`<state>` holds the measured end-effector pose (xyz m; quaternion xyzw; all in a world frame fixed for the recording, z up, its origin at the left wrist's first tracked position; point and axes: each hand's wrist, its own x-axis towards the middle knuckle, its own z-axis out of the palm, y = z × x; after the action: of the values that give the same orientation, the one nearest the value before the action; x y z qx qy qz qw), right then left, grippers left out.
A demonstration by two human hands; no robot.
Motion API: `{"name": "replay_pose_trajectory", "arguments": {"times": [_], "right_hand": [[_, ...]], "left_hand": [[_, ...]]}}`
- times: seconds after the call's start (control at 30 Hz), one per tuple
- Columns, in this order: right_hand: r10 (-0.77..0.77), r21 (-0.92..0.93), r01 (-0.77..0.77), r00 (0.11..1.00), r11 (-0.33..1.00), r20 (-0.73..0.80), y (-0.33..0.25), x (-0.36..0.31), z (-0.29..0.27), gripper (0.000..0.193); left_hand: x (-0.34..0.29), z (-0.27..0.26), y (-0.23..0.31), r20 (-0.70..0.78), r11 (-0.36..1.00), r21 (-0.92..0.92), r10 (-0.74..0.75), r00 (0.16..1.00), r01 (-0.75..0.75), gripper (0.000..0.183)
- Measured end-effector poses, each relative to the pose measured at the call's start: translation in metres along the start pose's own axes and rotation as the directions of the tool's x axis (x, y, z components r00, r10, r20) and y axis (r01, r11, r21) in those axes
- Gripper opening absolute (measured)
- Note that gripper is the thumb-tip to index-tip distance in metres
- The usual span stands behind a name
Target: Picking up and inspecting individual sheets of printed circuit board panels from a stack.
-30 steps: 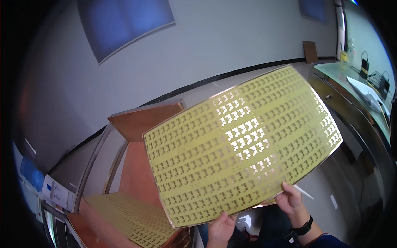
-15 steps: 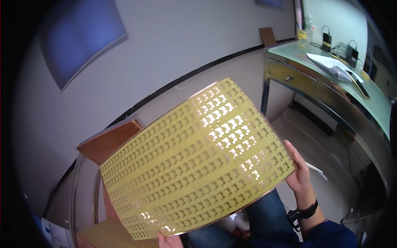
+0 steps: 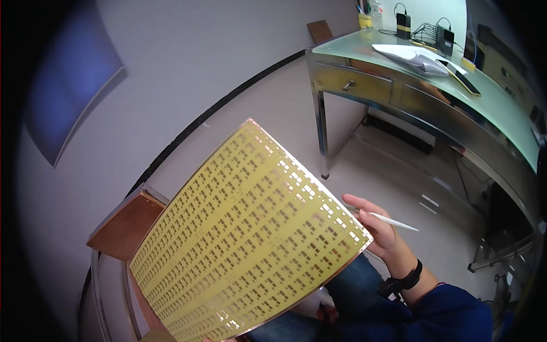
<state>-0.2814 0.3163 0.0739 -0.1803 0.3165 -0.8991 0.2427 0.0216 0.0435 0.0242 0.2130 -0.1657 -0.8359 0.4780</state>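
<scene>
A large yellow-green circuit board panel (image 3: pixel 228 239), covered in rows of small coppery pads, is held up at a tilt over my lap. My left hand (image 3: pixel 213 340) shows only as a sliver of fingers at its bottom edge, pinching the panel there; the rest is out of the picture. Beside the panel's right corner, my right hand (image 3: pixel 383 232) has closed fingers around a slim white pen-like stick (image 3: pixel 397 222), whose pointed end faces right, away from the panel. Whether this hand also bears on the panel is hard to see.
A brown board (image 3: pixel 126 222) leans on a metal frame (image 3: pixel 130 302) at left. To the right stands a glass-topped metal desk (image 3: pixel 342 45) with papers (image 3: pixel 416 60), a phone (image 3: pixel 459 78) and black adapters (image 3: pixel 445 41). A dark blue wall panel (image 3: pixel 74 74) hangs at upper left.
The panel has turned, its top corner shifting left, and shows a different pad pattern. My right hand has moved left with the white stick, now more fully in view. The whole view has swung right.
</scene>
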Motion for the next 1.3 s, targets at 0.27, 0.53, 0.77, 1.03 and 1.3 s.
{"name": "replay_pose_trajectory", "arguments": {"times": [0.27, 0.53, 0.77, 1.03, 1.3], "right_hand": [[0.071, -0.040, -0.069, 0.995, 0.997, 0.065, -0.004, 0.000, -0.007, 0.044], [0.242, -0.599, -0.059, 0.943, 0.798, 0.229, -0.023, -0.009, -0.008, 0.037], [0.323, -0.757, 0.049, 0.885, 0.652, 0.336, -0.023, -0.009, -0.012, 0.028], [0.326, -0.469, -0.216, 0.930, 0.857, 0.168, -0.008, 0.003, -0.019, 0.025], [0.396, -0.124, -0.390, 0.918, 0.913, 0.033, 0.020, 0.041, 0.004, 0.035]], "left_hand": [[0.009, -0.006, 0.001, -0.005, 0.998, 0.029, 0.056, 0.998, -0.056, 0.054], [0.014, -0.029, -0.002, 0.313, 0.771, 0.492, 0.277, 0.908, -0.405, 0.044], [0.019, -0.015, 0.002, 0.069, 0.994, -0.084, 0.082, 0.994, -0.076, 0.048], [0.020, 0.006, -0.009, 0.169, 0.810, 0.434, 0.357, 0.919, -0.394, 0.052], [0.020, 0.019, 0.023, 0.012, 0.963, -0.010, 0.270, 0.963, -0.269, 0.055]]}}
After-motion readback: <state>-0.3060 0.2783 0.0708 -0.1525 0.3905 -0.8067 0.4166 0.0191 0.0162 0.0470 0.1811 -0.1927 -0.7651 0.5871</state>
